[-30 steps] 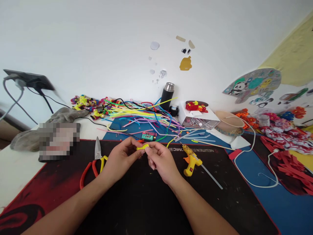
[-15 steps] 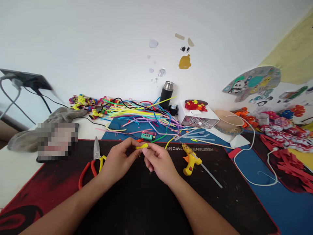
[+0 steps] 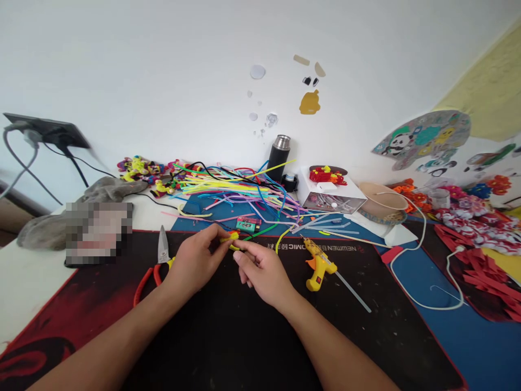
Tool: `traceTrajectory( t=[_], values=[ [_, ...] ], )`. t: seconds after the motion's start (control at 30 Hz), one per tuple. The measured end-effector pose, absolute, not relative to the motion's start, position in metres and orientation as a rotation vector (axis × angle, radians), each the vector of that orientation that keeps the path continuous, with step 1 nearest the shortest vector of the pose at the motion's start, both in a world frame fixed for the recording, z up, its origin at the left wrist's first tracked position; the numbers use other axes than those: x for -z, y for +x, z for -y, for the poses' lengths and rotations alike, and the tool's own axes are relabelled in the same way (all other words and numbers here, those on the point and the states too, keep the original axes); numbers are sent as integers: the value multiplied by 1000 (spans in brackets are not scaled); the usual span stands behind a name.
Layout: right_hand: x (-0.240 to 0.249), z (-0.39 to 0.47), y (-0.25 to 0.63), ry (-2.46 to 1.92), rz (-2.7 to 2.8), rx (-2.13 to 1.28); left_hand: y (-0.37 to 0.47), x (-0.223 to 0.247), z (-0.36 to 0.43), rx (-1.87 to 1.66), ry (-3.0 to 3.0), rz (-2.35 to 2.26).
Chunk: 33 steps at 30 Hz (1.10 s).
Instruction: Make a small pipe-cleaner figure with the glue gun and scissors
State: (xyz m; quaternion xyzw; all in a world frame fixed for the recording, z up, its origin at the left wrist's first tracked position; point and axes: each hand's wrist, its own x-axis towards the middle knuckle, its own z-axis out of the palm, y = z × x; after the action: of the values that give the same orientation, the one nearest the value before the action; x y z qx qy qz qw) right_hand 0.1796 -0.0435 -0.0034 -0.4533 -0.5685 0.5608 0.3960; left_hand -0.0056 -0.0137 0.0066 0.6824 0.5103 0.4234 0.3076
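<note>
My left hand (image 3: pixel 199 259) pinches a small yellow piece (image 3: pixel 231 237) with an orange-red bit at its end, above the black mat (image 3: pixel 236 336). Just right of it, my right hand (image 3: pixel 260 269) has its index fingertip at the piece's right side. The right thumb stands a little off that finger, and nothing shows between them. Red-and-yellow handled scissors (image 3: pixel 163 255) lie left of my left hand, partly behind it. To the right of my right hand rests a yellow glue gun (image 3: pixel 319 264) with a clear stick in its rear.
Colourful pipe cleaners (image 3: pixel 244 190) are heaped at the back, before a black thermos (image 3: pixel 278 158). A white box (image 3: pixel 331 193) stands right of them. A phone-like object (image 3: pixel 97 236) lies at left. A white cable (image 3: pixel 427 307) curves over the right side.
The yellow piece has turned, showing its orange-red bit. My right thumb has come off it, and the fingers have loosened. The whole view has shifted slightly.
</note>
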Motion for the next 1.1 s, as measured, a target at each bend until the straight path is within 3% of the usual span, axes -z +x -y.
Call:
traceTrajectory(
  t=[0.33, 1.1],
  values=[
    [0, 37, 184, -1077, 1116, -1449, -2, -10, 7, -1157, 1300, -1075],
    [5, 40, 183, -1200, 1279, -1255, 4, -6, 16, -986, 1263, -979]
  ],
)
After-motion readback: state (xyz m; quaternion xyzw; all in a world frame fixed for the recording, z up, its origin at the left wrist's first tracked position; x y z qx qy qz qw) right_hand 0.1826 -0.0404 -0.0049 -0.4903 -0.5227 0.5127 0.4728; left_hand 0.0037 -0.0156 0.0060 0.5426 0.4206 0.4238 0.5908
